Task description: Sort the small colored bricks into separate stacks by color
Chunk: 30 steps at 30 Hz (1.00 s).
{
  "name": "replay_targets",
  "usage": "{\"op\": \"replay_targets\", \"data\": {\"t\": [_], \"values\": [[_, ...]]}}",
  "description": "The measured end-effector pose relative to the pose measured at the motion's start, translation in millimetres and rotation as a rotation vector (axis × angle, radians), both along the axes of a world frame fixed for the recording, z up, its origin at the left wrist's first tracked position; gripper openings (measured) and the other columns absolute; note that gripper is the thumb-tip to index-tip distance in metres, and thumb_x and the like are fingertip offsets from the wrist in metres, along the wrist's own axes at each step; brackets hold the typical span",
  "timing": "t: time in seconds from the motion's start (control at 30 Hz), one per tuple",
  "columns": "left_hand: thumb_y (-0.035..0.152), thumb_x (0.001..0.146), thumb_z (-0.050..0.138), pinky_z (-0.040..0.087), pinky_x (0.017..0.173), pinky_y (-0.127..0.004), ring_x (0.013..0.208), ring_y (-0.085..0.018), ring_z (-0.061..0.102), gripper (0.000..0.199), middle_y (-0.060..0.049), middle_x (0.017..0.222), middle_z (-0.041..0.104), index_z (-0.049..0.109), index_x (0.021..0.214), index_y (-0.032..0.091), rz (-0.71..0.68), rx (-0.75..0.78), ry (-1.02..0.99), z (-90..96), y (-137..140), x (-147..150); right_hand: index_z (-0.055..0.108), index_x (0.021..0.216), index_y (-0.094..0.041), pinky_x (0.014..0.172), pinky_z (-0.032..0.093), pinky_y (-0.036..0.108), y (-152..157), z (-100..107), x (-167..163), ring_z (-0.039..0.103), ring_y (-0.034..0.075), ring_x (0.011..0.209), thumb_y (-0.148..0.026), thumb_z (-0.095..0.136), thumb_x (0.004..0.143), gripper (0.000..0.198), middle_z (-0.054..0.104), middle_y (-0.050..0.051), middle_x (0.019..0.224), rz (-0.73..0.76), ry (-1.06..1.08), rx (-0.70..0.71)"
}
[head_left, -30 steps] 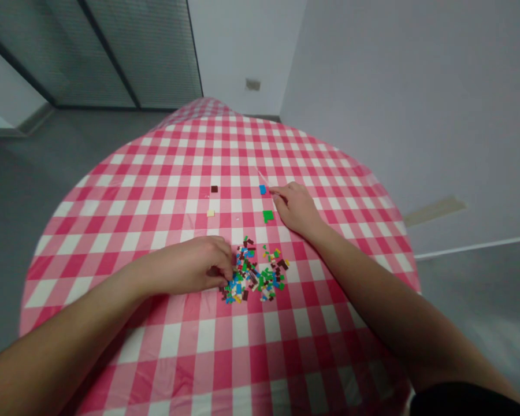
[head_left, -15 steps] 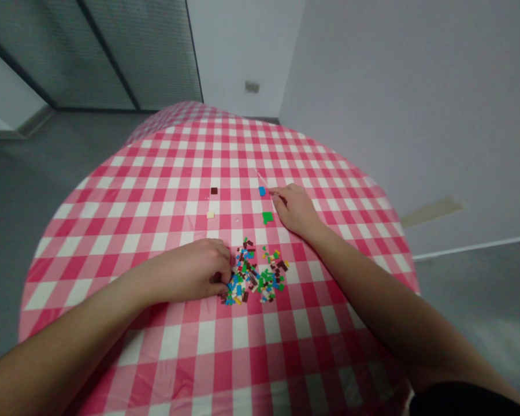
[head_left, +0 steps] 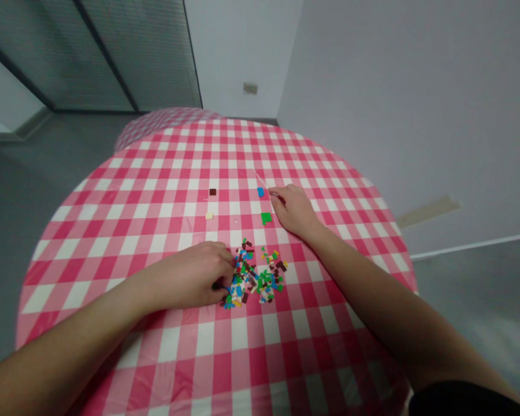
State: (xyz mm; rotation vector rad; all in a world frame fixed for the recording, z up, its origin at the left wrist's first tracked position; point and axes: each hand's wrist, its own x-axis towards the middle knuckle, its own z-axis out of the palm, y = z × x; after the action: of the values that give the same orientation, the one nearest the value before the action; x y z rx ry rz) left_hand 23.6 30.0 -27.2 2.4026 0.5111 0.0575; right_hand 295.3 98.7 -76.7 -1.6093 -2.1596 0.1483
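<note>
A loose pile of small toy building bricks (head_left: pixel 266 281) in blue, green, brown, white and yellow lies on the checked tablecloth. My left hand (head_left: pixel 208 274) rests at the pile's left edge, fingers curled and thumb low among the bricks; its fingertips are partly hidden. Beyond the pile, my right hand (head_left: pixel 295 209) has thumb and forefinger drawn together, and anything between them is too small to tell. It is just right of a blue piece (head_left: pixel 260 192) and a green piece (head_left: pixel 266 218). To the left lie a dark brown piece (head_left: pixel 212 192) and a cream piece (head_left: pixel 209 216).
The round table wears a red and white checked tablecloth (head_left: pixel 260 352). A thin pale streak (head_left: pixel 260 178) runs over the cloth toward my right fingertips. Behind stands another cloth-covered surface (head_left: pixel 156 122). A wall (head_left: pixel 394 115) rises at the right, and glass panels (head_left: pixel 143 52) at the back left.
The view has shifted slightly. My left hand has moved a little at the pile's edge, fingers still curled. My right hand stays beside the blue piece, and the four separate pieces keep their places.
</note>
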Motion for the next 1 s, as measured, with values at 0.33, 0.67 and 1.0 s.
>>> {"op": "replay_targets", "data": {"t": [0.33,0.67,1.0], "values": [[0.022,0.078,0.066,0.045,0.059,-0.024,0.065,-0.014,0.06,0.005,-0.001,0.073,0.068,0.066,0.075,0.018,0.271,-0.301,-0.081,3.3,12,-10,0.076,0.118,-0.014,0.088,0.05,0.041,-9,11,-3,0.066,0.027,0.094,-0.026,0.054,0.098,0.032,0.076,0.014,0.099,0.025,0.132,0.085],[0.035,0.081,0.073,0.053,0.064,-0.029,0.068,-0.016,0.066,0.016,-0.004,0.077,0.076,0.073,0.082,0.019,0.657,-0.465,-0.349,-17.1,20,-1,0.08,0.098,-0.026,0.073,0.055,0.032,-58,31,-36,0.07,0.017,0.08,-0.034,0.07,0.093,0.014,0.08,0.004,0.091,0.519,0.427,-0.194],[0.034,0.074,0.078,0.045,0.054,-0.024,0.058,-0.011,0.058,0.027,0.002,0.068,0.067,0.054,0.077,0.02,0.769,-0.521,-0.469,-20.9,17,9,0.081,0.1,-0.028,0.079,0.054,0.032,-55,27,-40,0.069,0.017,0.086,-0.029,0.067,0.096,0.014,0.078,0.004,0.09,0.516,0.295,-0.174]]}}
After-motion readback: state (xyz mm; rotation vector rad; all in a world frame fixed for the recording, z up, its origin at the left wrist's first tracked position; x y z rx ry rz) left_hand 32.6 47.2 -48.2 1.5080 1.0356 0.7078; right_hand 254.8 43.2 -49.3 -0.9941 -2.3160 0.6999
